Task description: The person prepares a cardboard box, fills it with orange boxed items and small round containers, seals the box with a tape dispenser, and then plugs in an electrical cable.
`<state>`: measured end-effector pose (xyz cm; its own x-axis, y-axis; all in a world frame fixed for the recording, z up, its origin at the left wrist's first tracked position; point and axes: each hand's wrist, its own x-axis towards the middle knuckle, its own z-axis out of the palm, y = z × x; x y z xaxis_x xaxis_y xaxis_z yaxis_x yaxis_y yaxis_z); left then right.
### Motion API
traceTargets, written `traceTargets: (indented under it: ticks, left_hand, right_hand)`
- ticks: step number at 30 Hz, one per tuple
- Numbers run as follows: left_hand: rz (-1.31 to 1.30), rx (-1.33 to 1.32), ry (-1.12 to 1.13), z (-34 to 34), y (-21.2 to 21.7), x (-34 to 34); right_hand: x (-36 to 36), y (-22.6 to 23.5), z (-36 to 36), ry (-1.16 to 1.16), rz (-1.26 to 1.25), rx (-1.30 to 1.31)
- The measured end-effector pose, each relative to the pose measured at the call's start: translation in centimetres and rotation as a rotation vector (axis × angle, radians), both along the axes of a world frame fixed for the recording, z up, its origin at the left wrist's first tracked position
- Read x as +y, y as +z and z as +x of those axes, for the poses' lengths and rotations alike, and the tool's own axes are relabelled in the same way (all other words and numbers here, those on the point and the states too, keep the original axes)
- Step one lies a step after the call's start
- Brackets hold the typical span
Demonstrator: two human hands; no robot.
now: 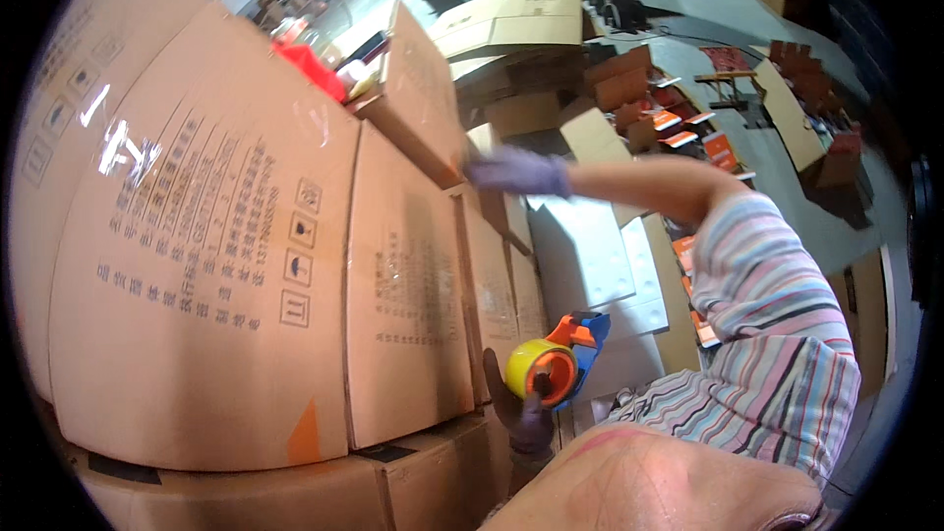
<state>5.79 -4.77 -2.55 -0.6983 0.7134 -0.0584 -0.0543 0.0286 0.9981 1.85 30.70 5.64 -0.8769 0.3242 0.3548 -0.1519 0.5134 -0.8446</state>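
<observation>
My left hand [531, 425], in a dark purple glove, holds a tape dispenser [587, 334] at the bottom centre. The dispenser is orange and blue and carries a roll of yellow tape [525, 370]; some fingers are hidden behind the roll. My right arm reaches across from the right in a striped sleeve. The gloved right hand [511, 172], slightly blurred, lies stretched out at the lower corner of a small brown carton [418, 88]. That carton rests tilted on top of a row of large cartons [403, 285].
Large printed cartons [197, 236] fill the left side. White flat panels [590, 246] lie beside my right arm. Farther right are open cartons [796, 123] with orange and white packets [721, 150]. A red item [310, 69] sits behind the small carton.
</observation>
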Motion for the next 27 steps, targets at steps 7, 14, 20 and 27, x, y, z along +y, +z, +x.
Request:
traceTargets:
  ticks: [7,14,20,27]
  left_hand:
    - [0.236,-0.737,-0.518,8.3,1.7,7.4]
    - [0.250,-0.983,-1.067,28.3,3.3,11.7]
    - [-0.108,-0.642,-1.143,48.5,-0.3,9.2]
    - [-0.274,-0.492,-1.300,60.9,-0.6,6.8]
  right_hand:
    - [-16.0,-18.8,32.1,0.281,-0.569,-0.185]
    - [-24.9,-9.0,52.2,-0.362,-1.248,0.532]
    - [-32.0,-12.7,71.5,-0.879,-0.852,0.012]
    - [-39.5,-15.2,82.2,-1.355,-1.020,0.644]
